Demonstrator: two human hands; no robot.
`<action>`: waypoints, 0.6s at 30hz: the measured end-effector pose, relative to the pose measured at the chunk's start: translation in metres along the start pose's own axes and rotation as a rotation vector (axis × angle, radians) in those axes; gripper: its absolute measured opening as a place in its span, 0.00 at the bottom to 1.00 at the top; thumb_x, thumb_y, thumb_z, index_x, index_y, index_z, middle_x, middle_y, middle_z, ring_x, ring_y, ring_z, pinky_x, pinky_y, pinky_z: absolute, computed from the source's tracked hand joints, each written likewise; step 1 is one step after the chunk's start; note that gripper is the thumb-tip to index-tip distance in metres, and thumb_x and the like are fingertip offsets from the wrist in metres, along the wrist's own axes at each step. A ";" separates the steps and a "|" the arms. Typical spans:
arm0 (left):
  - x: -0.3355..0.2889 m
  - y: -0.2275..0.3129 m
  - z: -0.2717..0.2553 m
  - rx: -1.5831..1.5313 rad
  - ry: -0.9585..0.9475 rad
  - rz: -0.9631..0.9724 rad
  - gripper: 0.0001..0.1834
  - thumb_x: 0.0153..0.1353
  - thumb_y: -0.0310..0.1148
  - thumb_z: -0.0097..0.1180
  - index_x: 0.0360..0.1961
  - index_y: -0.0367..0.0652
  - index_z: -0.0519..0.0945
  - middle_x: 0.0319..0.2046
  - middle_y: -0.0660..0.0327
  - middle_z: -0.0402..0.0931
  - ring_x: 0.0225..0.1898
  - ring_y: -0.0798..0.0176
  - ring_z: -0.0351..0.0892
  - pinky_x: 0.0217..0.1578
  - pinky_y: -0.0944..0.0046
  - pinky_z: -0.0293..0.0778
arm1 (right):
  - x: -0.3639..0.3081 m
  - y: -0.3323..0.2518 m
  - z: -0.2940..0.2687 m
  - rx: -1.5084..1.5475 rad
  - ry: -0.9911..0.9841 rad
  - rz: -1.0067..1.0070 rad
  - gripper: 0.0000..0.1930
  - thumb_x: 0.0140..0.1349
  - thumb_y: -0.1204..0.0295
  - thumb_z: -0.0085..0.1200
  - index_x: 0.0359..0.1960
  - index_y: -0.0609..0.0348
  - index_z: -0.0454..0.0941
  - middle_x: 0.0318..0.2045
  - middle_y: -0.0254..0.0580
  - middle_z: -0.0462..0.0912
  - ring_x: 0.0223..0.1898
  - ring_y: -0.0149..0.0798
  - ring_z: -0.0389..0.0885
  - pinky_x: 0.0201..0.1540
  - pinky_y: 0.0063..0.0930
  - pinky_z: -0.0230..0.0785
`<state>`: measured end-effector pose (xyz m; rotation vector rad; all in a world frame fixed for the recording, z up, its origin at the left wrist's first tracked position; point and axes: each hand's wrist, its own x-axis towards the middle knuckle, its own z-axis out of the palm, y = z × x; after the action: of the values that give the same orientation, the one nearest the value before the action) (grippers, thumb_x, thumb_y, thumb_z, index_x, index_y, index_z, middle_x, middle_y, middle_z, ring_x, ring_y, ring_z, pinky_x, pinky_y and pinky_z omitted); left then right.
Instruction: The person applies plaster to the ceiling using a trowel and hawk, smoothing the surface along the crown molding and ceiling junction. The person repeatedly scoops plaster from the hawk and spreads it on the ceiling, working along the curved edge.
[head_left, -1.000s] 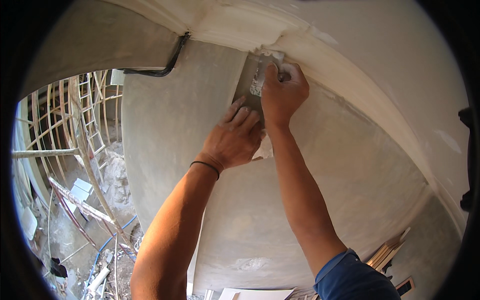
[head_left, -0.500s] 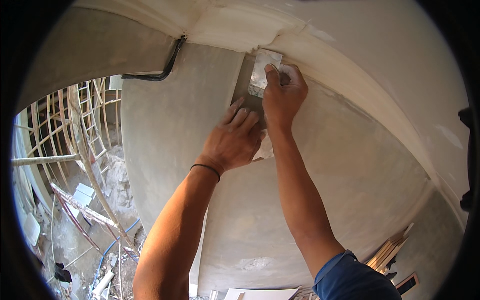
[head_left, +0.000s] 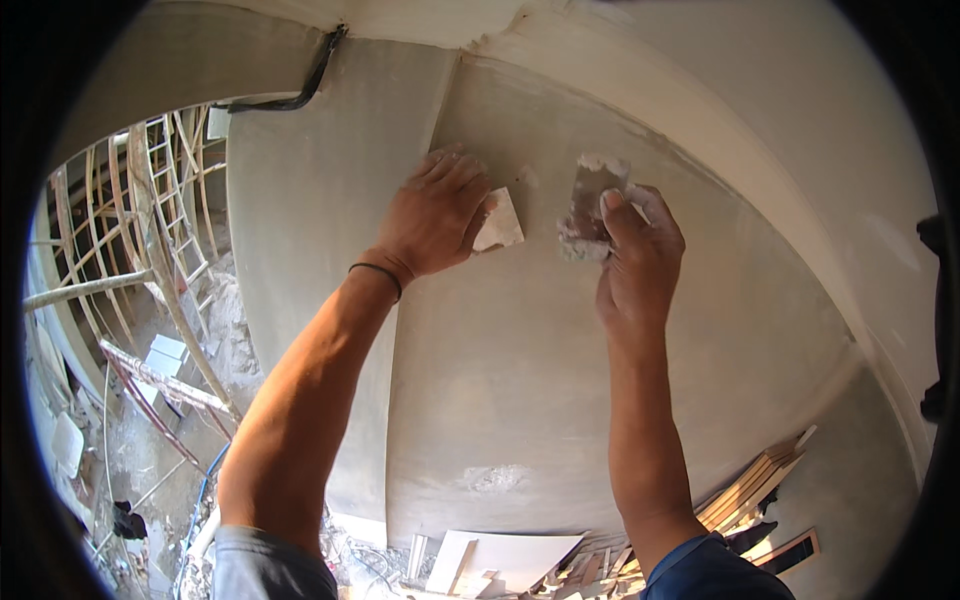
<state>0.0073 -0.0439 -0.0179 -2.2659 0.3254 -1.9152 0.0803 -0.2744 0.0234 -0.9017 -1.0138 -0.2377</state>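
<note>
Pulling away from the upper end of the wall edge, the right hand [head_left: 645,245] now sits lower and farther right than half a second ago, well apart from the left hand [head_left: 440,212]. Right hand is pinching a small rectangular thin metal scraper blade [head_left: 597,190] between thumb and bent fingers. Blade stands in front of the smooth grey plastered wall [head_left: 540,360], right of the left hand; can't tell if it touches the wall.

Blade face looks dark now, lumpy grey-white paste [head_left: 583,245] on its lower end, some more on its top end; half a second ago the face showed bright and pale, up near the cream moulded ceiling trim [head_left: 620,70]. Reads as a gap between strokes: blade loaded, off the upper spot.

Left hand, black band [head_left: 385,275] at wrist, has kept about the same place beside the straight vertical wall edge [head_left: 446,105]. Fingers close together, bent; thumb side pinching an off-white square flat plate [head_left: 500,222] that sticks out toward the blade. Underside of that grip hidden. Plate and blade near each other, not touching.

View has tilted a bit, so more shows below: flat white sheet [head_left: 520,560], stacked light wooden strips [head_left: 755,485]. Scaffolding poles [head_left: 165,250] at left.
</note>
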 end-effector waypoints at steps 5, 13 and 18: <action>-0.067 0.100 -0.052 -0.968 -0.338 -0.888 0.14 0.83 0.33 0.55 0.39 0.35 0.80 0.31 0.65 0.78 0.36 0.68 0.80 0.43 0.62 0.80 | -0.101 -0.040 -0.118 0.293 -0.357 0.652 0.12 0.81 0.65 0.60 0.40 0.62 0.82 0.25 0.35 0.81 0.22 0.28 0.76 0.23 0.27 0.68; -0.127 0.285 -0.095 -1.470 -0.617 -1.412 0.20 0.85 0.41 0.57 0.47 0.29 0.85 0.32 0.67 0.83 0.36 0.75 0.76 0.38 0.67 0.78 | -0.209 -0.047 -0.161 0.154 -0.467 1.106 0.14 0.83 0.65 0.59 0.37 0.61 0.82 0.23 0.29 0.79 0.20 0.20 0.68 0.22 0.21 0.60; -0.120 0.312 -0.114 -1.322 -0.546 -1.271 0.19 0.85 0.40 0.57 0.44 0.30 0.84 0.30 0.68 0.80 0.34 0.76 0.71 0.35 0.66 0.74 | -0.221 -0.053 -0.174 -0.217 -0.644 0.873 0.14 0.79 0.66 0.64 0.36 0.64 0.82 0.26 0.31 0.83 0.27 0.20 0.75 0.31 0.22 0.68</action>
<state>-0.1439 -0.3104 -0.1935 -4.5612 -0.0348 -1.1492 0.0414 -0.4861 -0.1650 -1.5874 -1.0812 0.7347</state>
